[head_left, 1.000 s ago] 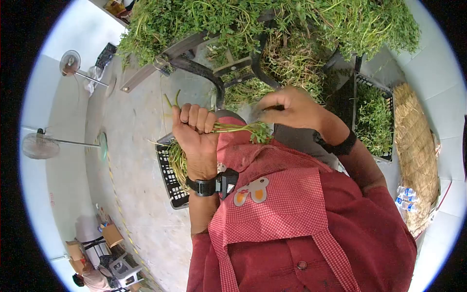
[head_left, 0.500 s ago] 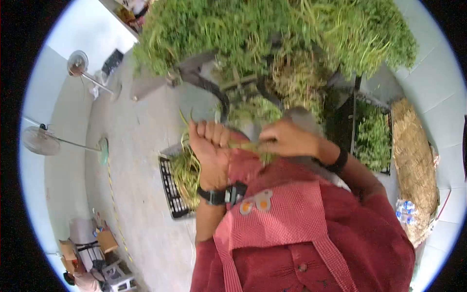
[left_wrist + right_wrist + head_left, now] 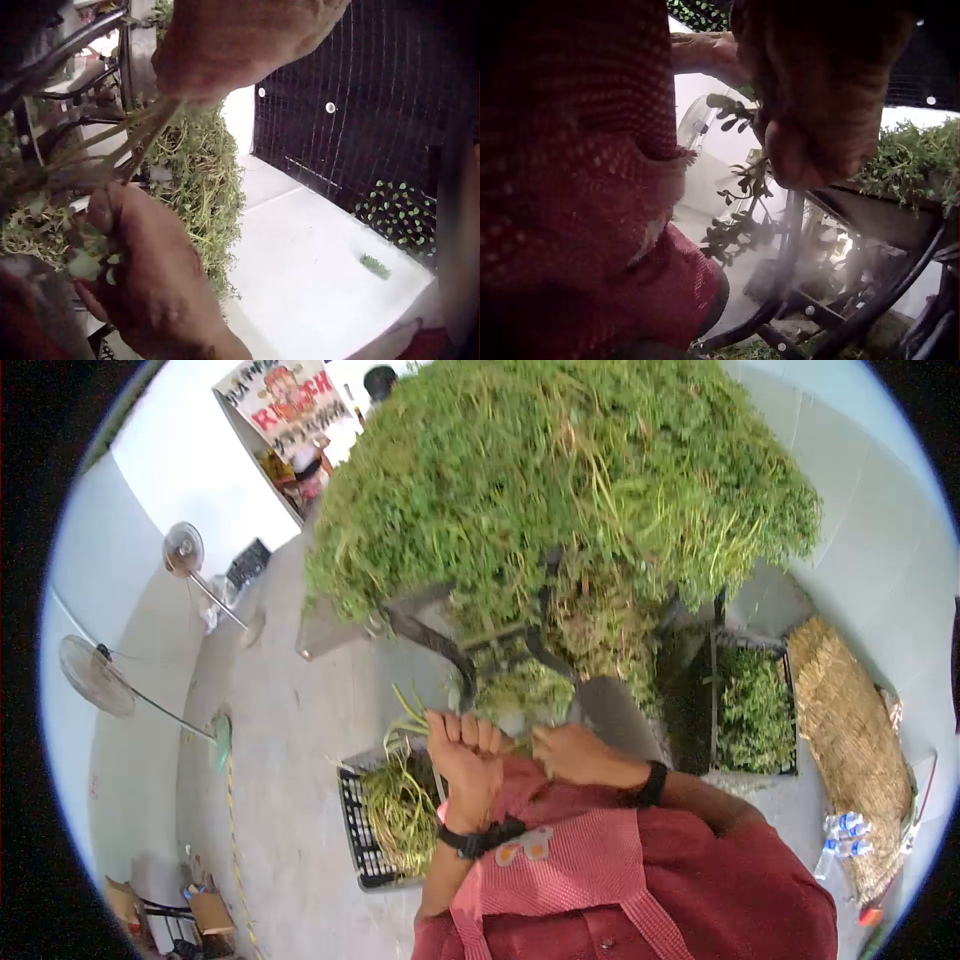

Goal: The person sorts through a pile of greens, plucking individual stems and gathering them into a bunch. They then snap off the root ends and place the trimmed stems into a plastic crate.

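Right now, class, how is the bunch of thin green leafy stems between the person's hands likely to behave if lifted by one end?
The bunch of thin green leafy stems would probably flop somewhat, since a leafy sprig hangs below the right hand. It looks light: just slender stalks and small leaves. Gripping hard might bruise it, as the stalks look thin and fresh.

Two fans stand along the floor's left edge, boxes at its near left corner. A straw mat lies along its right edge, bottles beside it. A poster hangs far left.
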Tool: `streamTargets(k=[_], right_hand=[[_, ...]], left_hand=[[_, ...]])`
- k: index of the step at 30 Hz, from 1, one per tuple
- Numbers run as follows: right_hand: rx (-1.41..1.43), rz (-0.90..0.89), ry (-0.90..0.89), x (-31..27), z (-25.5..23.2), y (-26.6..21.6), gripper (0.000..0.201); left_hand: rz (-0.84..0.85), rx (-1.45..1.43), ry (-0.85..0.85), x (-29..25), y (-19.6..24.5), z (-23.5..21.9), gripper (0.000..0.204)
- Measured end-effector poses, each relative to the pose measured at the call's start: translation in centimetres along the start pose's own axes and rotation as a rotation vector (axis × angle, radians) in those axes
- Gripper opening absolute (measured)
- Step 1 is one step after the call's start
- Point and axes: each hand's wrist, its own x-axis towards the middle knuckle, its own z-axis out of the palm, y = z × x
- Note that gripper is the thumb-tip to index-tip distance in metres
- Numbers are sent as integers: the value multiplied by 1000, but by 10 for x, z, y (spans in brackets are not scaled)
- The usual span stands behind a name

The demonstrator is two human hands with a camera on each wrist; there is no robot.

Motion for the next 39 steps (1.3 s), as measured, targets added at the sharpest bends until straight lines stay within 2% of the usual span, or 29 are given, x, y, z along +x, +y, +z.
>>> streamTargets(k=[1, 2, 3, 4, 6, 7, 9, 10, 11, 13, 14, 16, 17, 19, 20, 22, 23, 25, 26, 28, 32, 34, 35, 37, 38, 39], right_hand=[[-95, -182, 85, -10, 9, 21, 21], [-86, 37, 64, -15, 7, 41, 18], [13, -96, 267, -25, 25, 96, 15], [-116, 23, 69, -39, 14, 124, 18], [1467, 953, 143, -45, -23, 120, 23], [1485, 973, 127, -46, -33, 105, 23], [1695, 692, 178, -39, -51, 84, 29], [1059, 615, 451, -31, -28, 87, 31], [1061, 614, 450, -32, -30, 85, 31], [1516, 448, 36, -26, -61, 57, 29], [1527, 454, 35, -22, -67, 44, 29], [849, 498, 0, -8, -75, 17, 42], [851, 501, 5, -1, -82, 5, 42], [195, 187, -110, 8, -90, -17, 42], [189, 188, -108, 12, -79, -19, 42], [239, -100, 151, 16, -51, -17, 41], [238, -101, 149, 16, -50, -17, 41], [120, 16, -71, 19, -50, -16, 33], [123, 18, -79, 18, -45, -12, 33], [108, -37, 8, 15, -37, -4, 25], [49, -10, 15, 8, -37, -6, 21], [15, 99, 138, 9, -33, -4, 22], [16, 100, 137, 9, -34, 4, 22], [134, 388, 59, 6, -41, 36, 24], [501, 598, 23, 1, -26, 63, 25], [503, 594, 19, -5, -18, 81, 25]], left_hand=[[46, 28, 3, 0, 4, 2, 47], [82, 74, 15, -2, 16, 2, 48], [109, 30, -35, -3, 33, 5, 48], [155, -33, -98, 3, 45, 9, 47], [139, -166, -222, 13, 62, 3, 46], [133, -149, -197, 17, 65, -4, 46], [88, -356, -207, 28, 65, -16, 44], [63, -393, -211, 29, 63, -17, 42], [65, -391, -212, 29, 62, -18, 42], [18, -436, -134, 27, 61, -16, 42], [15, -427, -125, 26, 61, -16, 42], [5, -406, -95, 26, 60, -16, 43], [0, -403, -96, 27, 59, -16, 43], [-35, -409, -196, 27, 56, -19, 39], [-36, -413, -200, 28, 53, -20, 39], [-61, -391, -209, 28, 51, -22, 40], [-59, -392, -208, 26, 50, -21, 40], [-50, -361, -163, 24, 48, -16, 42], [-49, -362, -154, 23, 48, -17, 42], [-33, -291, -144, 23, 47, -18, 43], [-15, -248, -104, 20, 41, -12, 43], [-11, -191, -174, 16, 38, -7, 43], [-13, -191, -173, 14, 41, -4, 43], [-7, -251, -252, 13, 52, 0, 42], [1, -252, -257, 15, 56, -1, 42], [-22, -284, -263, 15, 61, -3, 42]])
